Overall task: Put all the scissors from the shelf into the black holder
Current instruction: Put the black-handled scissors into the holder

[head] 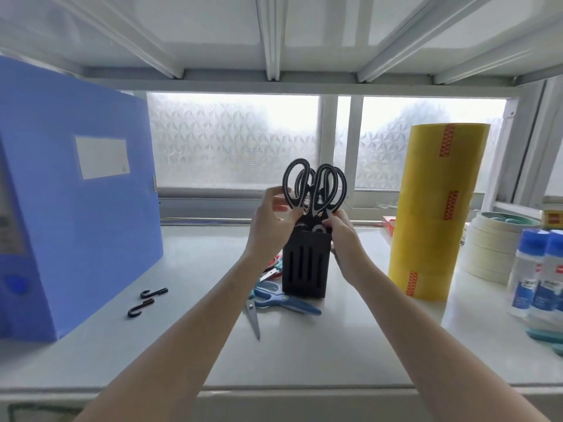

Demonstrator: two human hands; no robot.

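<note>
A black slotted holder (306, 266) stands upright in the middle of the white shelf (195, 330). Two pairs of black-and-grey scissors (315, 190) stick up out of it, handles on top. My left hand (271, 226) grips the left pair's handle loop. My right hand (342, 236) pinches the right pair low down, beside the holder's rim. Blue-handled scissors (283, 300) lie flat in front of the holder, a steel blade pointing toward me. Teal and red scissors (272, 268) lie partly hidden behind my left wrist.
A blue file box (76, 190) stands at the left, with two black hooks (146, 301) beside it. A tall stack of yellow tape rolls (435, 208) stands right of the holder. Masking tape rolls (490, 248) and glue bottles (536, 275) sit far right.
</note>
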